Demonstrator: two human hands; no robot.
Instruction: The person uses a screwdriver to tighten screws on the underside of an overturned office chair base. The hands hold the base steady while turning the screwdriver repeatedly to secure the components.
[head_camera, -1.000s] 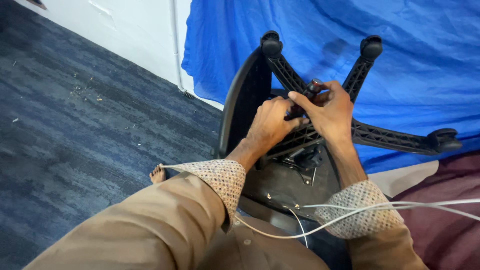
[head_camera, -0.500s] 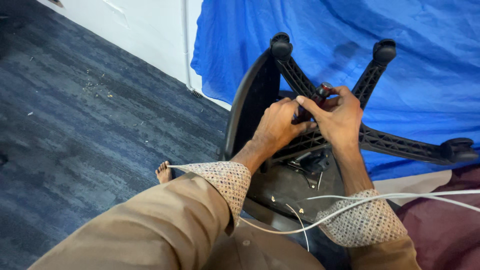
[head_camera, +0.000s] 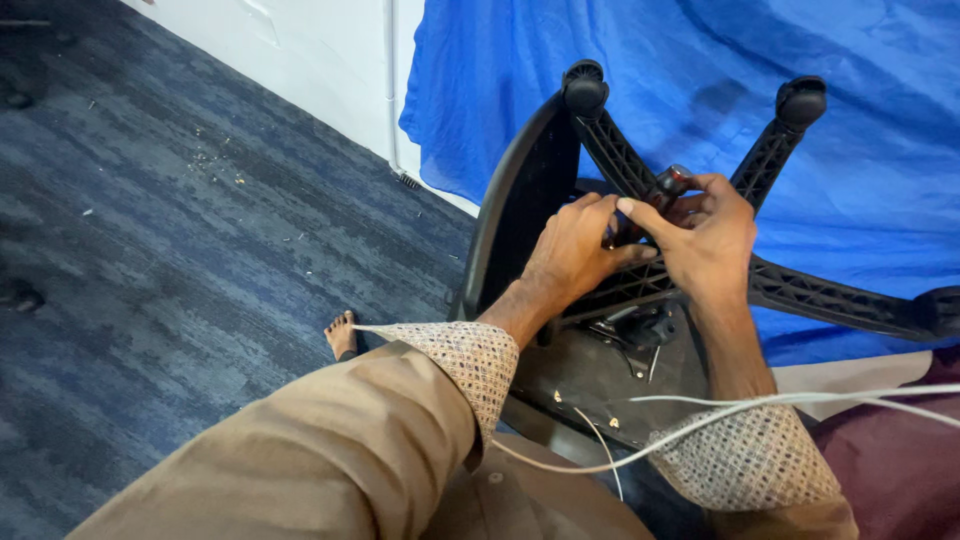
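An overturned black office chair lies in front of me, its star base (head_camera: 620, 160) pointing up with castors at the leg ends. My left hand (head_camera: 575, 255) grips the centre hub of the base. My right hand (head_camera: 705, 240) wraps around the same hub from the right, with fingers curled over a small dark and red part (head_camera: 672, 181) at the top of the hub. Below the hands sits the chair's metal seat mechanism (head_camera: 630, 330) on the underside of the seat (head_camera: 590, 385).
A blue cloth (head_camera: 680, 60) hangs behind the chair. Dark blue carpet (head_camera: 180, 250) with small debris spreads to the left, and a white wall (head_camera: 320, 60) runs behind it. A white cable (head_camera: 760, 405) crosses over my right sleeve. My bare foot (head_camera: 342, 335) rests on the carpet.
The view has shifted slightly. Both hands stay on the hub, and the right hand's fingers have moved a little over its top.
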